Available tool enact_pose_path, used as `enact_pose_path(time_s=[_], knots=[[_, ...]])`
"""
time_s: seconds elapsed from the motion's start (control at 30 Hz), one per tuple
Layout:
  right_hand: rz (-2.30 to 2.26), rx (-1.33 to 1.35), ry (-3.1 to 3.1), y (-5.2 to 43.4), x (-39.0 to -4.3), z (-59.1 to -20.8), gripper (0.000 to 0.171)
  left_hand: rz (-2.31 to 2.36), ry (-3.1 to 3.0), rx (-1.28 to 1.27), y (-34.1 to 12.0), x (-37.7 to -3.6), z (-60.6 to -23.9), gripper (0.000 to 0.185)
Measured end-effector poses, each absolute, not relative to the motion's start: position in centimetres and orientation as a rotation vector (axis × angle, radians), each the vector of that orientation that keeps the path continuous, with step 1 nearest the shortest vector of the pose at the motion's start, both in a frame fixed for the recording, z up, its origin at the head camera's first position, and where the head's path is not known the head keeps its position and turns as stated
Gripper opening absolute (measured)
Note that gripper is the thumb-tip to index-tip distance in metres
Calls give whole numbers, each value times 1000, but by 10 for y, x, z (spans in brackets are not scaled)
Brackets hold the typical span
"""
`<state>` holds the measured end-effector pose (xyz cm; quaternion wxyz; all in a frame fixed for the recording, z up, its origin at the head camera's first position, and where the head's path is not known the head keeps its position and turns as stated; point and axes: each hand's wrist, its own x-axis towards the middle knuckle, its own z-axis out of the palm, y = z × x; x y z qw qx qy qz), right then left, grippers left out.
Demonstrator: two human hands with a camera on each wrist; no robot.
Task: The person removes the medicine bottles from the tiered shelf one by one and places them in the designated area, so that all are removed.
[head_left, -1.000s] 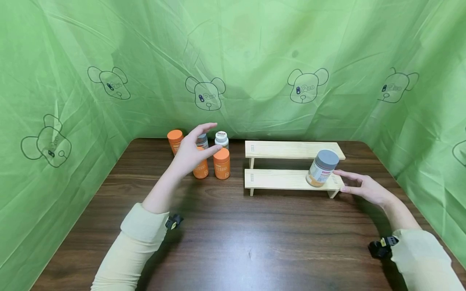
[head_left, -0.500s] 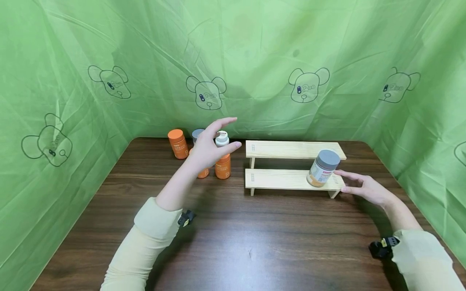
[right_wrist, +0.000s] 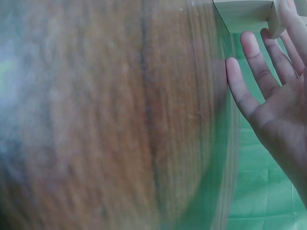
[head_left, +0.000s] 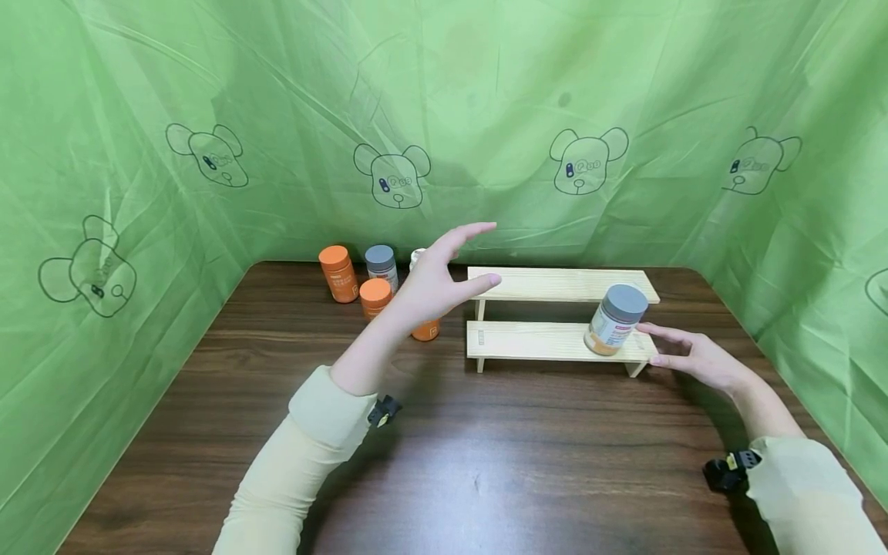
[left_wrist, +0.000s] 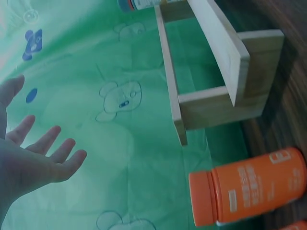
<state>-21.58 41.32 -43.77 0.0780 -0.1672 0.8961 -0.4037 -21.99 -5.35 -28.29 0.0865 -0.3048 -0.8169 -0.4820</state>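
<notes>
My left hand is raised over the supplement bottles with fingers and thumb spread, holding nothing. Below its wrist an orange bottle shows only in part, and a white-capped bottle is mostly hidden behind the hand. The left wrist view has the hand apart from the two-tier wooden rack. At the rack's right end, my right hand touches the lower shelf with thumb and fingertips, fingers extended. A grey-lidded jar stands on that shelf close to those fingertips.
Left of the rack stand two more orange bottles, one at the back and one nearer, plus another grey-lidded jar. Green cloth encloses the dark wooden table at the back and sides.
My left hand has moved right from above the bottles toward the rack's left end, uncovering the back grey-lidded jar and covering the white-capped bottle. My right hand and the rack have stayed still.
</notes>
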Motion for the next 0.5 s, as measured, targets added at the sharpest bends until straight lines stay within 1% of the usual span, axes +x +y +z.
enact_pose_path(time_s=[0.5], knots=[[-1178, -472, 2699, 412, -215, -436, 57, -1473, -2417, -997, -11, -227, -288, 68]])
